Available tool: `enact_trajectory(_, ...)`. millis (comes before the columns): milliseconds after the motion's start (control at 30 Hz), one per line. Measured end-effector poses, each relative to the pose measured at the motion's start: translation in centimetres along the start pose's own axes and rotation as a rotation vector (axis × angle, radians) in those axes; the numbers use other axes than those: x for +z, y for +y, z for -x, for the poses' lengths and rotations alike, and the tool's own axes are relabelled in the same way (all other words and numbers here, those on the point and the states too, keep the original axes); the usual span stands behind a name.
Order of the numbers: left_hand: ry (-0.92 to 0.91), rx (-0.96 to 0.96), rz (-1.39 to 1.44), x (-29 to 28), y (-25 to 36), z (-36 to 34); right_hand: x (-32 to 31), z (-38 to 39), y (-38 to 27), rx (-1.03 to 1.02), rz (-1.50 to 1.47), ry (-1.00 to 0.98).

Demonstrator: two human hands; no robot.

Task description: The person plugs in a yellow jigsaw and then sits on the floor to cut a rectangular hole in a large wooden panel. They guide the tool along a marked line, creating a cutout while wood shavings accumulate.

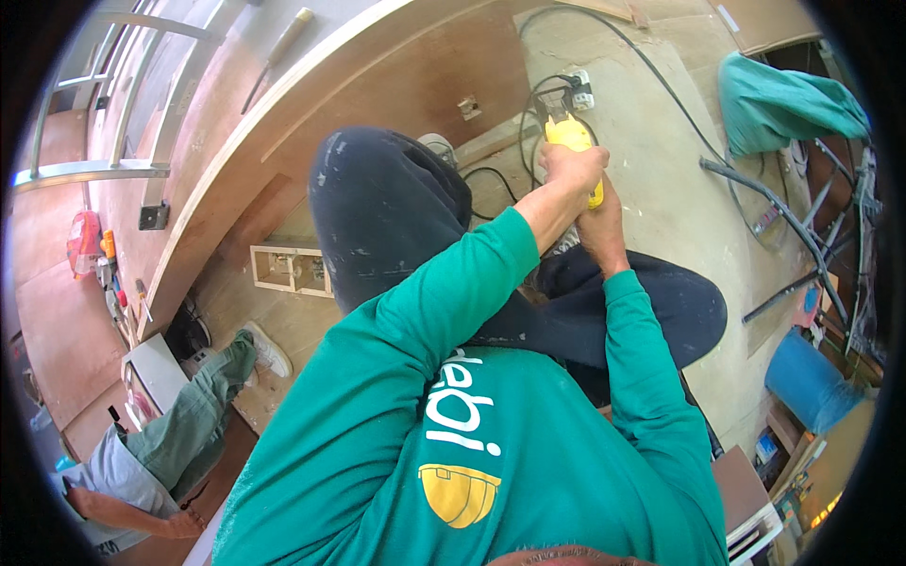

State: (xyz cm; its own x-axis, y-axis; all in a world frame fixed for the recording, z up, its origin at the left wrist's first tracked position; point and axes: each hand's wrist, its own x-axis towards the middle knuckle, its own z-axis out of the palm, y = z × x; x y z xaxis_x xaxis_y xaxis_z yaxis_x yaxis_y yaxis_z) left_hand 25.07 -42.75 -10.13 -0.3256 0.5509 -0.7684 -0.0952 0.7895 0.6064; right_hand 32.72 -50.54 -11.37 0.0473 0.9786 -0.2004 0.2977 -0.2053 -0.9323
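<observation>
I hold a yellow power tool (568, 135) out in front of me, above the floor beyond my crossed legs. A dark grey metal part shows at its far end; its exact kind is hard to make out. My left hand (571, 170) is closed around its body. Just nearer to me, my right hand (601, 229) is wrapped around its rear end, and the fingers are partly hidden. Behind the tool lies a white socket strip (583, 91) with a black plug in it. A black cable (651, 71) loops across the floor around them.
A long wooden panel (396, 90) with a small cut hole rises ahead left. A small wooden frame (293, 269) lies by my left knee. A metal ladder (94, 172) stands far left; another person (142, 472) is lower left. Rightward are a green cloth (783, 108), metal bars (783, 212) and blue bucket (812, 377).
</observation>
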Motion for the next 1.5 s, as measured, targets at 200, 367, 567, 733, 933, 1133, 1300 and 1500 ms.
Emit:
enact_trajectory(200,-0.308,0.055,0.181,2.6,2.3,2.5,-5.1,-0.2,-2.6,-0.158,0.173,0.079)
enact_trajectory(367,-0.839,0.433,-0.274,-7.3,9.3,5.3,-8.9,-1.4,-6.5,-0.017,-0.080,0.157)
enact_trajectory(567,-0.167,0.980,-0.463,-27.0,17.6,2.4,-13.9,-1.5,-9.9,-0.118,-0.273,0.368)
enact_trajectory(733,0.065,1.068,-0.996,-31.6,17.1,-5.1,-15.7,-1.3,-12.4,-0.285,-0.314,0.500)
enact_trajectory(933,-0.050,1.751,-1.708,-16.9,19.7,-12.0,-15.6,-2.2,-10.3,-0.323,-0.450,0.635)
enact_trajectory(1133,-0.124,1.675,-2.227,-9.7,19.9,-24.7,-15.2,-0.6,-11.0,-0.504,-0.505,0.588)
enact_trajectory(1300,-0.120,1.405,-2.409,-3.4,19.0,-24.3,-15.1,-3.0,-8.8,-0.589,-0.525,0.629)
enact_trajectory(1500,-0.197,1.315,-2.420,-5.9,21.9,-15.8,-16.1,-1.2,-10.8,-0.437,-0.411,0.615)
